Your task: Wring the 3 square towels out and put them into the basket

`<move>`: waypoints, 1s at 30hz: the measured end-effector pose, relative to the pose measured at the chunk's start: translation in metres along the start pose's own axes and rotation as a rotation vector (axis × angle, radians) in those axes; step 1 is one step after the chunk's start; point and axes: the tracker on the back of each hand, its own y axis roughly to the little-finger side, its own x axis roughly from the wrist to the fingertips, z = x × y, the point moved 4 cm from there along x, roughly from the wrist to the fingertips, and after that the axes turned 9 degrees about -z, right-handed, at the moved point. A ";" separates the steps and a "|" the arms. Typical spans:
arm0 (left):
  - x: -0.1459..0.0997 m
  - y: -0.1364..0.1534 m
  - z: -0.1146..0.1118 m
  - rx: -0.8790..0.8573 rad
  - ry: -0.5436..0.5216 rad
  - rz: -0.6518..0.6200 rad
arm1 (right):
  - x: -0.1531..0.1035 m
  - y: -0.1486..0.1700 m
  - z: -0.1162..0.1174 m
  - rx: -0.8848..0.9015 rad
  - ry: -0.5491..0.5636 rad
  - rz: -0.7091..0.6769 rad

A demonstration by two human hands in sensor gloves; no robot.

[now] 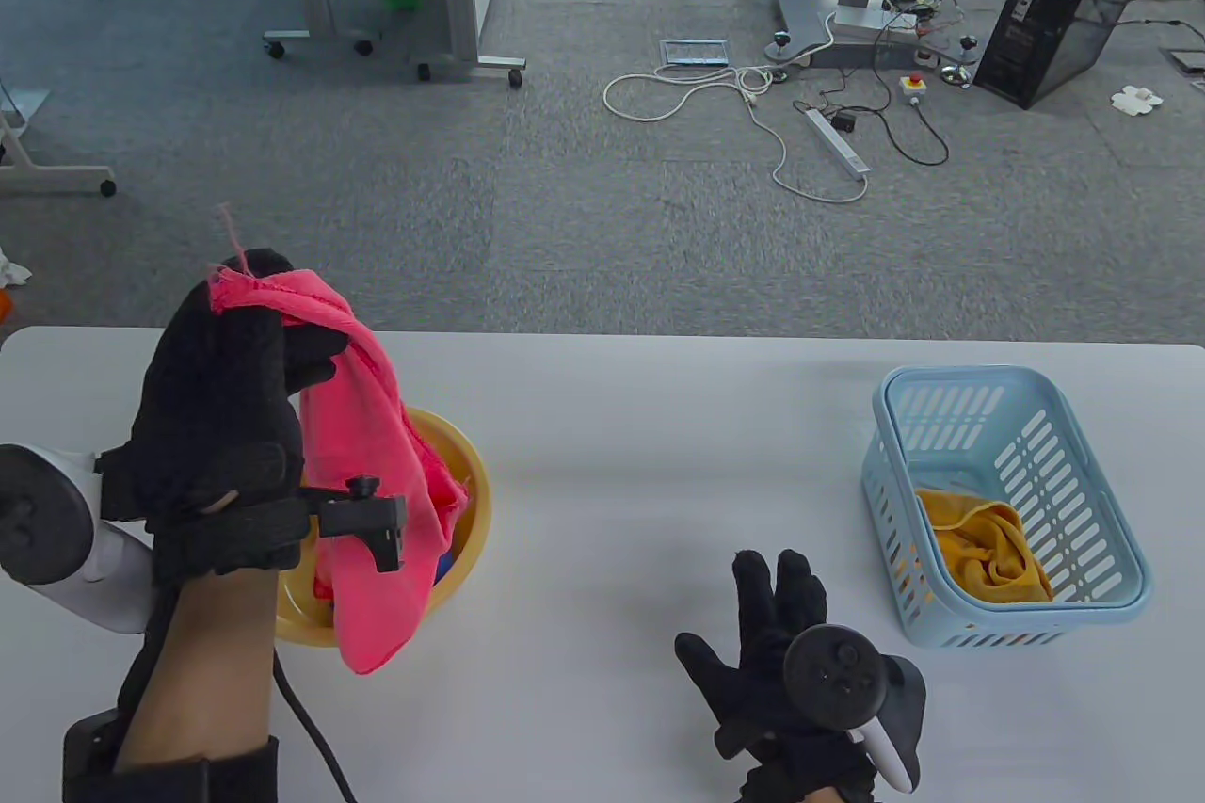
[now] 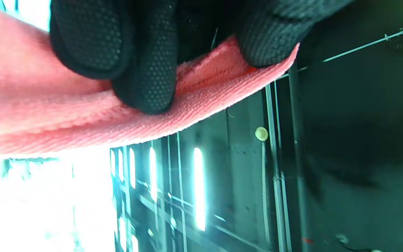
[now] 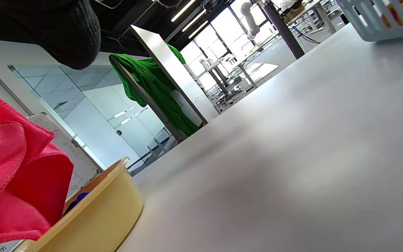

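pink towel lifted over the bowl, one towel in the basket

on the white table (image 1: 612, 464), at its left side, the left hand (image 1: 221, 408) in a black sensor glove is raised above the round yellow plastic bowl (image 1: 466, 502). its fingers (image 2: 145, 70) and thumb are curled tight on the top corner of the pink square microfibre towel (image 1: 377, 464); the left wrist view shows the fabric pinched between the gloved pads. the towel hangs down from that grip, its lower part draped across the bowl's opening and its bottom edge reaching past the near rim. a small patch of blue shows inside the bowl under the pink cloth; what it is cannot be told.

the right hand (image 1: 786, 643), also gloved in black, is near the table's front edge, between the bowl and the basket, well apart from both. its fingers are spread and straight and it holds nothing.

at the right side of the table stands the light blue slotted plastic basket (image 1: 1036, 455). a crumpled mustard-yellow square towel (image 1: 984, 549) lies in its near part.
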 end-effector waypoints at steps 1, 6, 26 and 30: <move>0.000 -0.001 -0.005 -0.019 0.004 -0.006 | -0.001 -0.001 -0.002 0.016 0.024 -0.014; -0.003 -0.009 -0.029 -0.072 0.069 -0.028 | -0.005 -0.011 -0.010 0.076 0.081 -0.070; -0.026 -0.046 -0.126 -0.204 0.294 -0.124 | -0.011 -0.030 -0.015 0.276 0.099 -0.202; -0.040 -0.047 -0.146 -0.148 0.339 -0.151 | -0.011 -0.031 -0.015 0.293 0.107 -0.209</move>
